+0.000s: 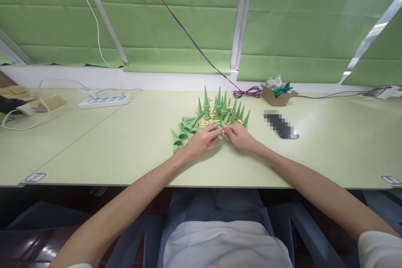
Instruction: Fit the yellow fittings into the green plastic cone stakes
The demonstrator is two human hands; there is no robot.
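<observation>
My left hand [205, 139] and my right hand [240, 136] meet at the front of a pile of green plastic cone spikes. Both are closed, fingertips almost touching. Between them is a tilted green plastic spike [226, 118], its lower part mostly covered by my fingers. A small yellow plastic piece [223, 131] shows at my right fingertips. Behind my hands, several green spikes [206, 104] stand upright with yellow pieces around them. Hollow green cones [181, 133] lie on their sides left of my left hand. Small yellow pieces [207, 122] lie among the spikes.
A pale table [103, 146] runs below green blinds. At the back right are a small cardboard box [278, 97] with plastic wrap and a coiled red-blue cable [248, 92]. A dark, pixelated object [280, 124] lies right of the pile. A power strip [105, 101] is at back left.
</observation>
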